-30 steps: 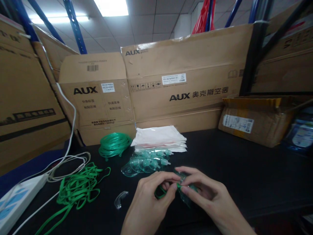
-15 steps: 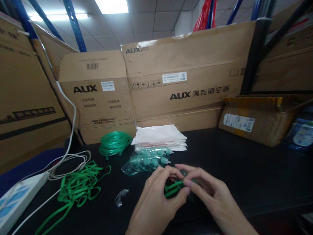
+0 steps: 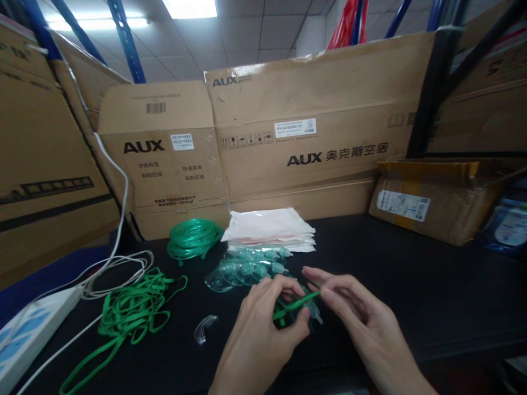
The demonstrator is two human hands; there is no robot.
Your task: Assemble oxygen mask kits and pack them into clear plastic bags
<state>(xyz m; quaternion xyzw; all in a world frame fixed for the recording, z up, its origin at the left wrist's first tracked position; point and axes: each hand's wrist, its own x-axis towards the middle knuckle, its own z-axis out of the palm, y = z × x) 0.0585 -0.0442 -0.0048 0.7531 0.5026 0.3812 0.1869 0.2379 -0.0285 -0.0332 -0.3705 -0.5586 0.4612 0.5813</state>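
My left hand (image 3: 263,329) is closed around a clear green oxygen mask (image 3: 313,314), which the fingers partly cover. A green elastic strap (image 3: 294,305) runs across the mask. My right hand (image 3: 362,318) pinches the strap's end between thumb and forefinger, just right of the mask. Beyond my hands lie several more green masks (image 3: 247,270), overlapping in a row. To the left of my left hand rests a small bundle of thin metal strips (image 3: 205,329). Farther left is a tangled heap of green elastic strap (image 3: 134,307).
A coil of green tubing (image 3: 194,239) lies beside a stack of white packets (image 3: 269,226) at the back. White cables and a power strip (image 3: 41,334) occupy the left. An open cardboard box (image 3: 432,208) and a blue bottle (image 3: 508,219) stand right. Cardboard panels (image 3: 321,93) wall the back.
My right hand has moved slightly right, away from my left, drawing the strap's end out across the mask. More of the mask now shows between my hands.
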